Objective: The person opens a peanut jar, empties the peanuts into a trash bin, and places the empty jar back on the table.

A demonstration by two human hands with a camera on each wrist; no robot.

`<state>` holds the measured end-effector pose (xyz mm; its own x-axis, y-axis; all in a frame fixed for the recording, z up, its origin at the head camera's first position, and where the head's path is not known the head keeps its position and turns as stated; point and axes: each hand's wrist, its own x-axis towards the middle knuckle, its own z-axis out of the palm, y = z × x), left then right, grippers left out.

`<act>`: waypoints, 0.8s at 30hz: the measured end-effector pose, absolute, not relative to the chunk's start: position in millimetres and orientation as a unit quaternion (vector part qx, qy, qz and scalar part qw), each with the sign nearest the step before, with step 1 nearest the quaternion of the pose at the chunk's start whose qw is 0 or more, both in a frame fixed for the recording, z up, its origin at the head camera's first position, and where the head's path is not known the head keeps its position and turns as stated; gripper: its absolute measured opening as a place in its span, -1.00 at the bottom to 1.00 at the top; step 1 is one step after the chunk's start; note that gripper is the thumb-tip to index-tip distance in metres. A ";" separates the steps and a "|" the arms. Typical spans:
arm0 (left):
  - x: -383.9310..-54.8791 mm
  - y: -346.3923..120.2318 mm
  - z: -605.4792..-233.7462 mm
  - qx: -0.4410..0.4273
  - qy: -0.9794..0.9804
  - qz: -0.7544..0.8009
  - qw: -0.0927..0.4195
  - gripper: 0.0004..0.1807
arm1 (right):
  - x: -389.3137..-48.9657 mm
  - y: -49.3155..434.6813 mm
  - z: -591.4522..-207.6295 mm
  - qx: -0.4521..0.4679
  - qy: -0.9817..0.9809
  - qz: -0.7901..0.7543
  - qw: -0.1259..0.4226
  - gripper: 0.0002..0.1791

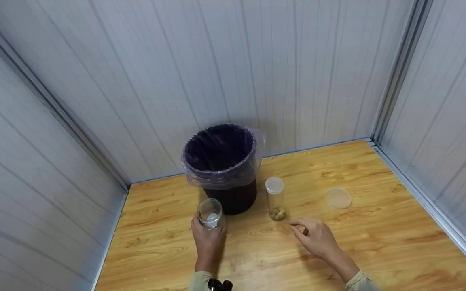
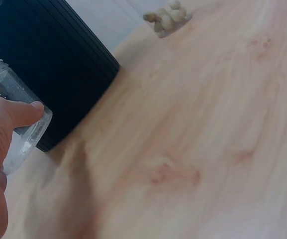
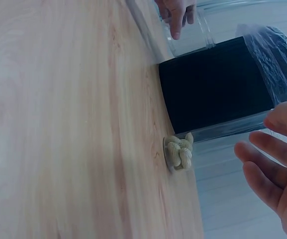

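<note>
Firstly, a clear, open-mouthed jar point(image 1: 210, 207) is listed, gripped by the left hand point(image 1: 208, 241) with fingers and thumb wrapped about its wall; it is held upright or nearly so, just in front of the waste bin, and whether its base is in contact with the tabletop cannot be told. A whitish patch is seen towards the jar's bottom, its nature unclear. Next, a second clear jar point(image 1: 275, 199), tall and cylindrical, is stood upright on the wood-grain tabletop point(image 1: 253, 262), closed by a whitish translucent cap point(image 1: 274, 184); a few peanuts in their shells point(image 1: 277, 214) are contained at its bottom. To this jar the right hand point(image 1: 316, 238) is nearest, held apart from it on its near right side, the fingers loosely bent and unoccupied. Also recorded: a round translucent lid point(image 1: 338, 198), laid flat on the tabletop, to the right of the capped jar. Behind the left hand, a black waste bin point(image 1: 233, 199) is placed upright, lined with a thin purplish plastic bag point(image 1: 225, 178) folded over the rim. Pale sleeves point(image 1: 200, 281) are worn at both wrists, and a small black device point(image 1: 220, 285) is seen beside the left one. The tabletop is bounded by pale panelled walls point(image 1: 237, 60), joined at the corners by grey metal trim point(image 1: 403, 68).
</note>
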<state>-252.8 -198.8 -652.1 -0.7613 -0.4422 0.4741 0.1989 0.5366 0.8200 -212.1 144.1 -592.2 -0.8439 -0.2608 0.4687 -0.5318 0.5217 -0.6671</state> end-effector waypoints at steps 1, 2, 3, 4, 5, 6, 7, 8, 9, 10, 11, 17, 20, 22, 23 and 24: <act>-252.6 -198.4 -653.8 0.077 -0.809 -0.479 0.331 -0.01 | -212.2 144.9 -592.5 0.232 -0.857 0.433 0.155 -0.82; -252.7 -198.4 -656.1 0.078 -0.810 -0.480 0.328 -0.01 | -212.4 145.5 -593.0 0.232 -0.857 0.433 0.153 -0.82; -252.4 -198.5 -658.2 0.081 -0.811 -0.482 0.323 -0.02 | -212.3 145.9 -593.7 0.232 -0.857 0.434 0.152 -0.81; -252.0 -198.9 -660.8 0.083 -0.811 -0.483 0.320 -0.02 | -212.0 146.1 -594.3 0.231 -0.857 0.435 0.152 -0.81; -251.5 -199.4 -664.1 0.084 -0.811 -0.484 0.318 -0.03 | -211.4 146.4 -595.1 0.230 -0.857 0.435 0.152 -0.81; -251.1 -199.8 -667.8 0.086 -0.811 -0.485 0.316 -0.04 | -210.9 146.8 -595.7 0.231 -0.857 0.435 0.153 -0.81; -250.8 -200.0 -671.4 0.089 -0.809 -0.488 0.315 -0.05 | -210.4 147.1 -596.1 0.232 -0.857 0.435 0.153 -0.82; -250.3 -200.3 -674.8 0.090 -0.807 -0.491 0.315 -0.06 | -210.1 147.3 -596.6 0.233 -0.857 0.433 0.154 -0.84; -249.6 -200.7 -677.9 0.092 -0.805 -0.493 0.315 -0.06 | -209.8 147.3 -596.8 0.235 -0.857 0.432 0.156 -0.84; -248.9 -201.1 -680.5 0.093 -0.804 -0.495 0.317 -0.06 | -209.4 147.3 -597.0 0.236 -0.857 0.430 0.157 -0.85; -248.4 -201.4 -682.7 0.093 -0.803 -0.497 0.316 -0.07 | -209.2 147.3 -597.2 0.238 -0.857 0.429 0.159 -0.86; -244.3 -201.9 -684.5 0.101 -0.809 -0.501 0.290 -0.04 | -207.9 147.6 -597.9 0.239 -0.860 0.425 0.150 -0.84; -243.1 -202.0 -682.5 0.103 -0.816 -0.496 0.278 0.00 | -208.2 147.7 -597.6 0.237 -0.862 0.424 0.141 -0.84; -241.8 -201.4 -681.4 0.106 -0.821 -0.490 0.275 0.01 | -209.2 147.8 -597.0 0.235 -0.864 0.423 0.142 -0.84; -240.4 -200.6 -681.0 0.107 -0.823 -0.485 0.276 0.01 | -209.6 147.9 -596.6 0.235 -0.864 0.422 0.144 -0.84; -237.9 -199.8 -680.7 0.110 -0.824 -0.482 0.276 0.01 | -209.9 147.9 -596.3 0.233 -0.865 0.421 0.145 -0.85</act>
<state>-237.9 -199.8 -680.7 -0.8236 -0.4469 0.3492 0.0849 0.5116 0.8550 -209.9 147.9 -596.3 -0.8492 -0.2818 0.4466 -0.5253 0.5374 -0.6597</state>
